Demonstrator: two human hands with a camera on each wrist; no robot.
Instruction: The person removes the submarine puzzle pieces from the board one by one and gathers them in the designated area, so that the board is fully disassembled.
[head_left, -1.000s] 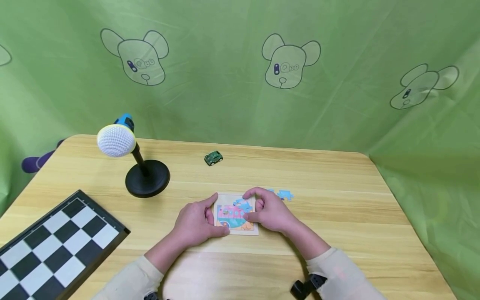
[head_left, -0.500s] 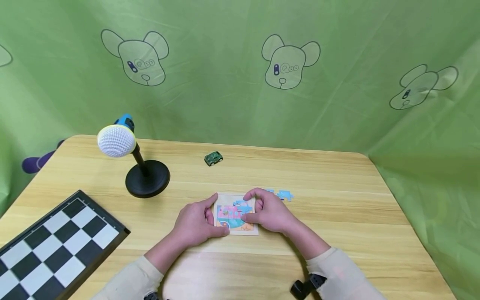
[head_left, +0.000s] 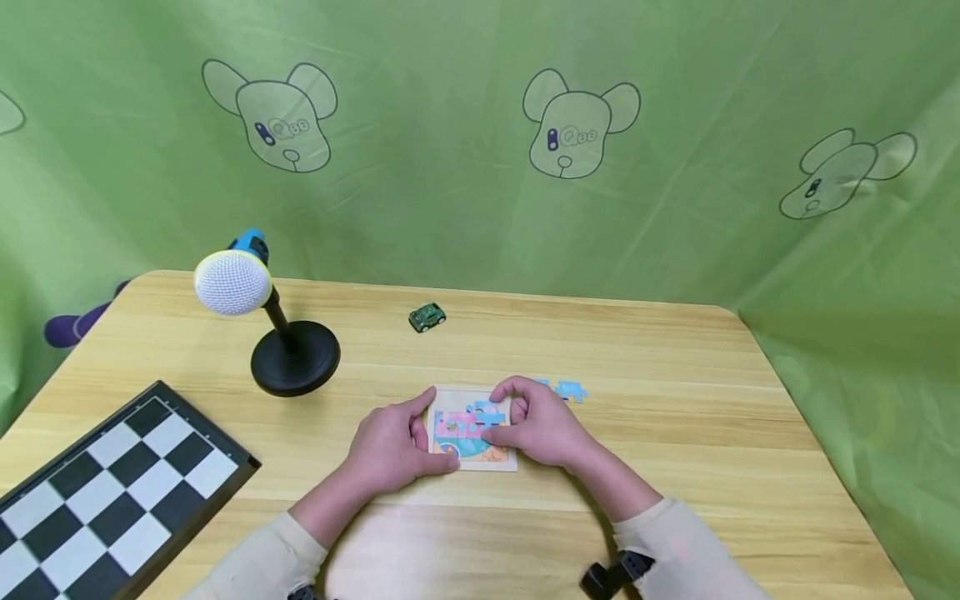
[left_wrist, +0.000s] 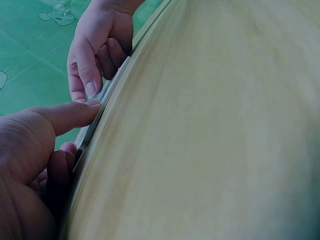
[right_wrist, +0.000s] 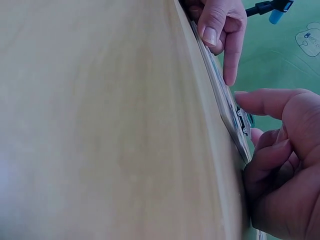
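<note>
A small framed jigsaw puzzle lies on the table, its pink, teal and blue picture partly covered by fingers. My left hand grips its left side, the thumb along the lower edge and the index finger at the upper left corner. At the puzzle's right side, my right hand holds a blue puzzle piece between thumb and index finger, close over the upper right of the picture. In the right wrist view the frame shows edge-on, with the right thumb at its surface and the other fingers curled.
More blue puzzle pieces lie just behind the right hand. A green toy car stands farther back. To the left are a toy microphone on a black round stand and a checkered board. A green curtain hangs behind the table.
The blue piece has turned and shifted slightly, now sitting straighter in the upper right of the puzzle. My right fingers have moved a little with it; my left hand stays in place.
</note>
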